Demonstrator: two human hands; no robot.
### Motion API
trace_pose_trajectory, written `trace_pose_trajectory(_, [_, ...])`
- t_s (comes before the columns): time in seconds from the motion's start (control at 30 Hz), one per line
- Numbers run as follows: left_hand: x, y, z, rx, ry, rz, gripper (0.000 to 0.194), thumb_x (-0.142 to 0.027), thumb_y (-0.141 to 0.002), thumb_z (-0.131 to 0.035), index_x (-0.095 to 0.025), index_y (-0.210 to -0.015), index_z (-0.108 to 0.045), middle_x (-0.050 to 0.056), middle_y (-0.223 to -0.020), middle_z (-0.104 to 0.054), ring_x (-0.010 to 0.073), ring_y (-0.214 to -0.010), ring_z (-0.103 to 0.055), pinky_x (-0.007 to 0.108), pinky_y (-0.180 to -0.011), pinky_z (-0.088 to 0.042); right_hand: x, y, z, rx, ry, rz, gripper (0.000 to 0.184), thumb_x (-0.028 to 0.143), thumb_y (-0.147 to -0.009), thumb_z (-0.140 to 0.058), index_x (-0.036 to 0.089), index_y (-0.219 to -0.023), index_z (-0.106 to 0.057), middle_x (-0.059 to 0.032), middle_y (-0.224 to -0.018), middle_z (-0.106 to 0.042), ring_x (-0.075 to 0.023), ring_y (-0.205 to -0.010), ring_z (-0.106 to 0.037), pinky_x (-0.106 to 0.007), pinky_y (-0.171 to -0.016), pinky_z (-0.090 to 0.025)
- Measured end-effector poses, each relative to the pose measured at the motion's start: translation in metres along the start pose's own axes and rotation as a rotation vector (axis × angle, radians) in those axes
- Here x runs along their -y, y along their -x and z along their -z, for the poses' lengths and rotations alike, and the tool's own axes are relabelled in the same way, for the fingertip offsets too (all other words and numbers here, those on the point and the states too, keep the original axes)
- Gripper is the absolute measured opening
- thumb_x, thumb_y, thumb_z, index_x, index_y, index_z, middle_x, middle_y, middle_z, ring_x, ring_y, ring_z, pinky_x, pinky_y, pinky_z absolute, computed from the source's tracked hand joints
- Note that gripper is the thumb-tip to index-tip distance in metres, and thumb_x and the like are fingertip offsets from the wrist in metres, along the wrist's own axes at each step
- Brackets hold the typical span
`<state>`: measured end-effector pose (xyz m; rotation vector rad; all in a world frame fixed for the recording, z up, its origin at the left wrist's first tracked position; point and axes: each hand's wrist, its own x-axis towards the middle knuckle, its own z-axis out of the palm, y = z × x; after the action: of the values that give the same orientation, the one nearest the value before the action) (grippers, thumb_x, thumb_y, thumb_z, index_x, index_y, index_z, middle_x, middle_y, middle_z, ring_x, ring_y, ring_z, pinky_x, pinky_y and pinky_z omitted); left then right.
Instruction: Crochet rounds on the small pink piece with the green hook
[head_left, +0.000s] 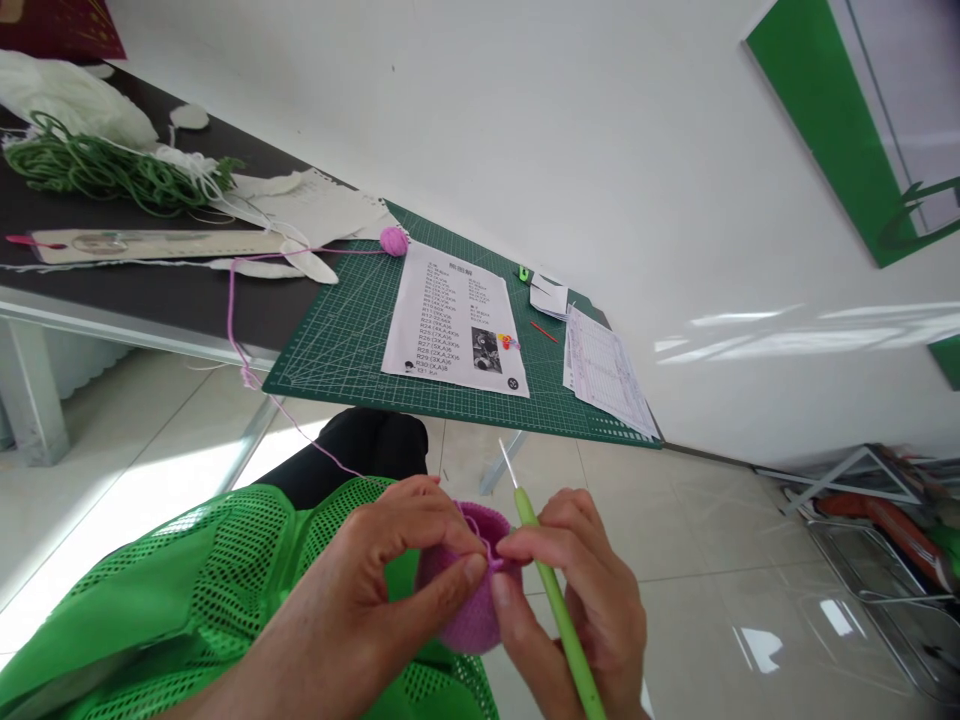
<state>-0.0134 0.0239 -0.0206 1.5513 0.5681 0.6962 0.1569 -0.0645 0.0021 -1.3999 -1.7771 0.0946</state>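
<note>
A pink crocheted piece, round and hollow like a cup, is held above my lap. My left hand pinches its rim between thumb and forefinger. My right hand has thumb and forefinger at the same rim, with a green-handled crochet hook lying across the palm, its metal tip pointing up and away from the stitches. Pink yarn runs from the piece over the table edge to a small pink yarn ball. Part of the rim is hidden behind my fingers.
A green cutting mat carries a printed pattern sheet, stitch markers, a red stick and more papers. Green yarn, white yarn and white crocheted pieces lie on the dark table. A folding chair stands right.
</note>
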Motion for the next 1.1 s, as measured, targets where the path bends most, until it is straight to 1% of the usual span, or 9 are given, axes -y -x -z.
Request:
trace_pose_trajectory(0.07, [0.001, 0.000, 0.000, 0.006, 0.001, 0.011, 0.026, -0.034, -0.099, -0.063, -0.026, -0.075, -0.070, -0.006, -0.075, -0.072, 0.0190, -0.080, -0.067, 0.047, -0.123, -0.023, 0.002, 0.001, -0.002, -0.003, 0.011, 0.012, 0.018, 0.005, -0.088, -0.064, 0.019, -0.099, -0.066, -0.0024, -0.080, -0.061, -0.0178, -0.078, -0.055, -0.035, -0.068, -0.049])
trace_pose_trajectory(0.2, [-0.002, 0.000, -0.001, 0.031, 0.032, 0.050, 0.028, -0.033, -0.097, -0.064, -0.025, -0.071, -0.068, -0.006, -0.073, -0.068, 0.0191, -0.078, -0.066, 0.048, -0.122, -0.025, 0.006, 0.002, -0.009, -0.115, 0.004, -0.004, 0.015, 0.004, -0.089, -0.059, 0.018, -0.089, -0.064, -0.0011, -0.074, -0.053, -0.0162, -0.074, -0.050, -0.034, -0.066, -0.043])
trace_pose_trajectory(0.3, [-0.002, -0.001, -0.001, 0.024, 0.059, 0.065, 0.028, -0.034, -0.096, -0.064, -0.024, -0.071, -0.068, -0.005, -0.074, -0.067, 0.0193, -0.080, -0.066, 0.048, -0.124, -0.023, 0.008, 0.001, -0.011, -0.098, -0.006, 0.002, 0.017, 0.003, -0.089, -0.057, 0.019, -0.088, -0.062, -0.0002, -0.073, -0.051, -0.0156, -0.072, -0.050, -0.033, -0.066, -0.043])
trace_pose_trajectory(0.5, [0.001, 0.002, 0.000, 0.067, 0.097, 0.090, 0.028, -0.039, -0.098, -0.063, -0.024, -0.075, -0.069, -0.004, -0.077, -0.065, 0.0197, -0.082, -0.063, 0.046, -0.123, -0.025, 0.004, 0.006, -0.021, -0.109, -0.270, -0.229, 0.016, 0.013, -0.094, -0.055, 0.024, -0.083, -0.057, 0.0026, -0.072, -0.048, -0.0149, -0.069, -0.051, -0.028, -0.060, -0.045])
trace_pose_trajectory(0.63, [-0.001, 0.003, 0.005, 0.035, 0.123, 0.126, 0.026, -0.037, -0.096, -0.067, -0.024, -0.074, -0.065, -0.005, -0.078, -0.060, 0.0188, -0.084, -0.060, 0.042, -0.118, -0.028, -0.002, 0.006, -0.018, -0.138, -0.355, -0.265, 0.013, 0.021, -0.100, -0.055, 0.025, -0.089, -0.059, 0.0027, -0.076, -0.050, -0.0134, -0.069, -0.053, -0.024, -0.059, -0.046])
trace_pose_trajectory(0.73, [-0.001, 0.001, 0.010, 0.073, 0.220, 0.161, 0.028, -0.038, -0.098, -0.068, -0.023, -0.074, -0.068, -0.003, -0.079, -0.060, 0.0193, -0.084, -0.058, 0.034, -0.091, -0.042, -0.005, 0.001, -0.002, -0.049, -0.272, -0.282, 0.008, 0.029, -0.103, -0.056, 0.026, -0.100, -0.063, 0.0001, -0.086, -0.056, -0.0157, -0.078, -0.059, -0.026, -0.064, -0.048])
trace_pose_trajectory(0.8, [0.000, -0.002, 0.013, 0.120, 0.307, 0.169, 0.029, -0.042, -0.098, -0.068, -0.023, -0.077, -0.071, -0.002, -0.080, -0.060, 0.0187, -0.082, -0.056, 0.030, -0.078, -0.041, -0.006, -0.001, 0.008, 0.072, -0.301, -0.309, 0.014, 0.038, -0.103, -0.057, 0.026, -0.106, -0.065, -0.0008, -0.091, -0.058, -0.0172, -0.082, -0.060, -0.028, -0.068, -0.049])
trace_pose_trajectory(0.9, [0.002, -0.004, 0.014, 0.177, 0.466, 0.238, 0.030, -0.046, -0.096, -0.072, -0.021, -0.080, -0.075, -0.002, -0.079, -0.060, 0.0163, -0.078, -0.053, 0.027, -0.075, -0.040, -0.007, -0.003, 0.016, 0.175, -0.374, -0.337, 0.018, 0.044, -0.102, -0.060, 0.029, -0.103, -0.067, 0.0012, -0.087, -0.057, -0.0160, -0.080, -0.059, -0.028, -0.069, -0.046])
trace_pose_trajectory(1.1, [0.001, -0.002, 0.012, 0.187, 0.720, 0.427, 0.027, -0.047, -0.086, -0.084, -0.020, -0.083, -0.081, -0.003, -0.078, -0.065, 0.0122, -0.072, -0.050, 0.023, -0.071, -0.038, -0.004, -0.007, 0.015, 0.173, -0.409, -0.320, 0.022, 0.048, -0.101, -0.061, 0.028, -0.094, -0.066, 0.0009, -0.082, -0.058, -0.0166, -0.082, -0.061, -0.027, -0.072, -0.047])
